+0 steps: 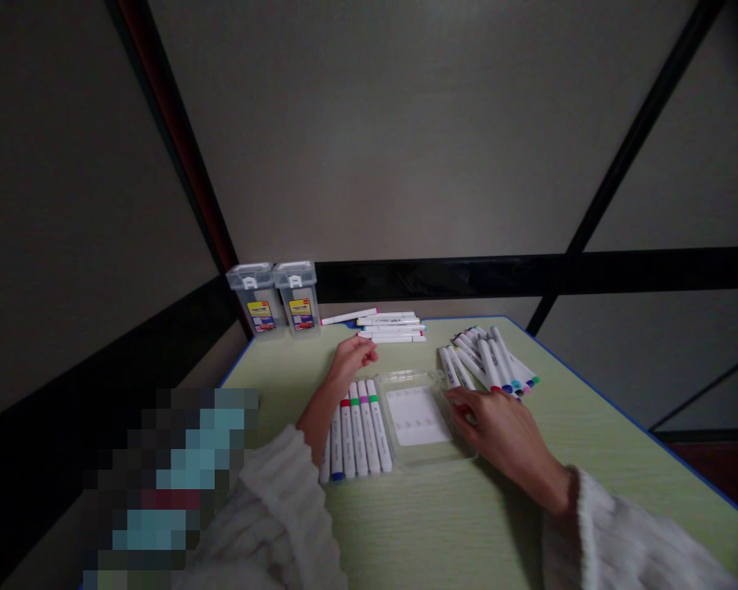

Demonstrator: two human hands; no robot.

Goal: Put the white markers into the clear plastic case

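My left hand (352, 360) is curled, fingers together, just in front of a loose stack of white markers (390, 328); whether it grips anything is hidden. Below that wrist lies a row of several white markers (360, 434) with red, green, purple and blue marks, side by side. A clear plastic case (406, 460) lies flat to their right, with a white printed sheet (418, 415) in it. Over the case's right edge, my right hand (498, 430) has its fingers bent and drawn together. Its fingertips are beside the case and the near markers, and any object between them cannot be made out.
Two clear lidded boxes (252, 299) with yellow labels stand at the table's back left corner. A fanned pile of markers (492, 360) with coloured ends lies at the right. The pale green table (406, 533) has a blue edge and backs onto a grey panel wall (406, 147).
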